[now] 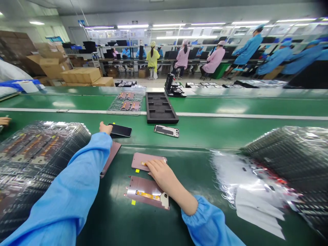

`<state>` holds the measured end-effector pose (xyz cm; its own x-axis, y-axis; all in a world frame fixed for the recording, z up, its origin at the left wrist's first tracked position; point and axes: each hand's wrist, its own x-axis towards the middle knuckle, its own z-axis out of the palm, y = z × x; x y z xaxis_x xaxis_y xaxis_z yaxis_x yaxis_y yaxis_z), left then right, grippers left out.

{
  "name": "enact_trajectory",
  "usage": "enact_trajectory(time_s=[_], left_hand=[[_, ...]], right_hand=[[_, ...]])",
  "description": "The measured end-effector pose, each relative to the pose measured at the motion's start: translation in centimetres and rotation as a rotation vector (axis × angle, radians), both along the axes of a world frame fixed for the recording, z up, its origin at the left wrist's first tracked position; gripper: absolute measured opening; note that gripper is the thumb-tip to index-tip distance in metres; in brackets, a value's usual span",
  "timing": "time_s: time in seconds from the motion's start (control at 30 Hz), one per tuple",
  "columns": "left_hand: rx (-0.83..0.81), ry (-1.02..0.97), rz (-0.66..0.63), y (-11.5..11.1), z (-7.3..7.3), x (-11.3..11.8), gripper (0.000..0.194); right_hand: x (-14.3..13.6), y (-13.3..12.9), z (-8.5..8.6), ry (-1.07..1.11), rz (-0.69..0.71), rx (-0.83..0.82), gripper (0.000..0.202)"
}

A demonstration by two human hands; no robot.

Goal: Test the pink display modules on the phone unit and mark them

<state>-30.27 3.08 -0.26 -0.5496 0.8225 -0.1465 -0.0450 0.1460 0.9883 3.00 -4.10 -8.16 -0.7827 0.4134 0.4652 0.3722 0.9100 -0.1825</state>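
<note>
My left hand (106,128) reaches forward and grips the left end of a black phone screen (121,130), which has a small yellow tab at its top edge. My right hand (162,175) lies with outstretched fingers on the right part of a pink-backed phone screen (138,160); its palm side is hidden. Just below lies another phone screen (133,186), back up, with an orange flex cable and a yellow tab. Under my left forearm more pink-backed screens (112,155) are partly covered. A phone frame (166,131) rests right of the black screen.
Tall stacks of clear trays stand at left (74,136) and right (282,147). White film sheets (256,212) lie beside the right stack. Farther back are a black foam tray (160,107), a clear tray (115,106) and a black fixture (170,85). Another person's hand (4,121) shows far left.
</note>
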Motion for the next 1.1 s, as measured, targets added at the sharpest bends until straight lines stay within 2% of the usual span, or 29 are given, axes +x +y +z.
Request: enact_trajectory(time_s=[0.07,0.13,0.3,0.4,0.5,0.57,0.67,0.73,0.83,0.93,1.03,1.1], left_hand=[[0.004,0.204,-0.014,0.8,-0.4,0.3,0.037],[0.0,0.405,-0.081,2.3,-1.2,1.9,0.038],[-0.026,0.749,-0.464,7.0,-4.2,8.6,0.032],[-0.06,0.891,-0.594,9.3,-5.6,11.5,0.034],[-0.126,1.005,-0.615,10.7,-6.5,12.8,0.039],[-0.163,1.062,-0.612,11.1,-6.9,12.8,0.043],[-0.182,1.121,-0.646,11.1,-7.0,11.9,0.048],[-0.186,1.14,-0.688,10.8,-6.9,11.1,0.051],[-0.177,1.131,-0.735,10.0,-6.6,10.0,0.051],[-0.127,1.073,-0.732,8.7,-6.2,9.6,0.046],[-0.057,0.97,-0.647,7.1,-5.5,9.9,0.051],[-0.006,0.875,-0.538,6.0,-4.8,10.0,0.062]], right_hand=[[-0.2,-0.2,0.0,-0.017,0.031,0.064,0.037],[-0.1,-0.5,0.2,-0.024,0.051,0.117,0.039],[1.5,-1.2,1.3,0.119,0.027,0.29,0.04],[3.5,-1.7,2.1,0.333,-0.017,0.233,0.053],[5.6,-2.1,2.2,0.549,-0.079,0.043,0.058],[6.6,-2.1,1.7,0.69,-0.199,-0.132,0.045],[7.2,-1.5,1.1,0.887,-0.48,-0.508,0.023],[7.3,-0.9,1.1,1.04,-0.536,-0.799,0.028],[7.3,-0.1,1.8,1.252,-0.363,-1.169,0.042],[7.5,0.2,2.8,1.296,-0.17,-1.435,0.039],[7.4,0.0,3.5,1.308,-0.014,-1.65,0.054],[7.3,-0.1,3.8,1.298,0.032,-1.731,0.053]])
